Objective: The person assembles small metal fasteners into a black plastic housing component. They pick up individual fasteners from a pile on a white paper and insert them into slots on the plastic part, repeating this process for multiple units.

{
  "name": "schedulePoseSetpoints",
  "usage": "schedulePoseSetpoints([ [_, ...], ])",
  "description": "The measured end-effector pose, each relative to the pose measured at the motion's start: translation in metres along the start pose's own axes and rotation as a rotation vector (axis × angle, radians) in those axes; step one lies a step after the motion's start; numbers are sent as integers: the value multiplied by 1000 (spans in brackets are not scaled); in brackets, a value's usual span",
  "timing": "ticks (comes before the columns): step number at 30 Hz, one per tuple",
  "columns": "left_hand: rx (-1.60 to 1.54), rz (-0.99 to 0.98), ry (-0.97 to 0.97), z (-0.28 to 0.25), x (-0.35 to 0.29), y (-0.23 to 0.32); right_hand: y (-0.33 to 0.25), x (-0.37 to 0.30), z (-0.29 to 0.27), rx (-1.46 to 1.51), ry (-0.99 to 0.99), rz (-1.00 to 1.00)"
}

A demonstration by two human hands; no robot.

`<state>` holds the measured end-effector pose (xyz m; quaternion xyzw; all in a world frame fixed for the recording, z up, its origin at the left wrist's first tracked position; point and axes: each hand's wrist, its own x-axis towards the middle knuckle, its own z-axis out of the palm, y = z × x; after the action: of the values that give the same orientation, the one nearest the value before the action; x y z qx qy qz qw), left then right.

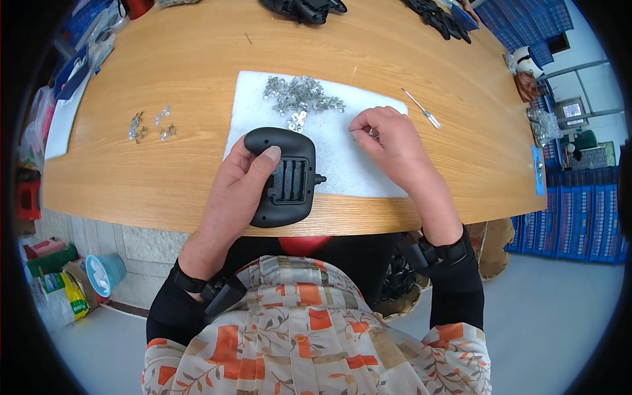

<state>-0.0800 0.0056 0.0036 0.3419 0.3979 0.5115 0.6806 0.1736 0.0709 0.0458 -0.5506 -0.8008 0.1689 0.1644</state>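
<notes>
My left hand [234, 184] is wrapped round the left side of a black game-controller-shaped handset [301, 209], thumb on top. Its open battery compartment [289, 180] faces up, with no batteries showing, and a short stub juts from its right side. Over the right part of a white foam sheet [342, 174], my right hand [398, 145] is closed in a pinch. A small metal battery contact [374, 133] shows between its fingers. Beyond the handset lies a pile of similar metal contacts [299, 95], with a few loose ones [296, 121] nearer to it.
A screwdriver [422, 109] lies right of the sheet. Several small metal parts [137, 128] sit on the wooden table [191, 171] at left. Black handset shells [306, 9] and a black pile [440, 18] are at the far side. Blue bins [573, 220] stand at right.
</notes>
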Motion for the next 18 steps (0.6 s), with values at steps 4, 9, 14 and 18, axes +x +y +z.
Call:
schedulePoseSetpoints([
  [4, 73, 35, 3, 3, -1, 1, -3, -8, 0, 553, -104, 289],
  [9, 61, -17, -6, 4, -2, 4, -15, -16, 7, 930, -118, 283],
  [14, 43, -7, 5, 4, -2, 4, -45, -26, 22, 990, -108, 227],
  [18, 88, -25, 32, 4, 0, 5, -55, -31, 42, 1022, -46, 219],
])
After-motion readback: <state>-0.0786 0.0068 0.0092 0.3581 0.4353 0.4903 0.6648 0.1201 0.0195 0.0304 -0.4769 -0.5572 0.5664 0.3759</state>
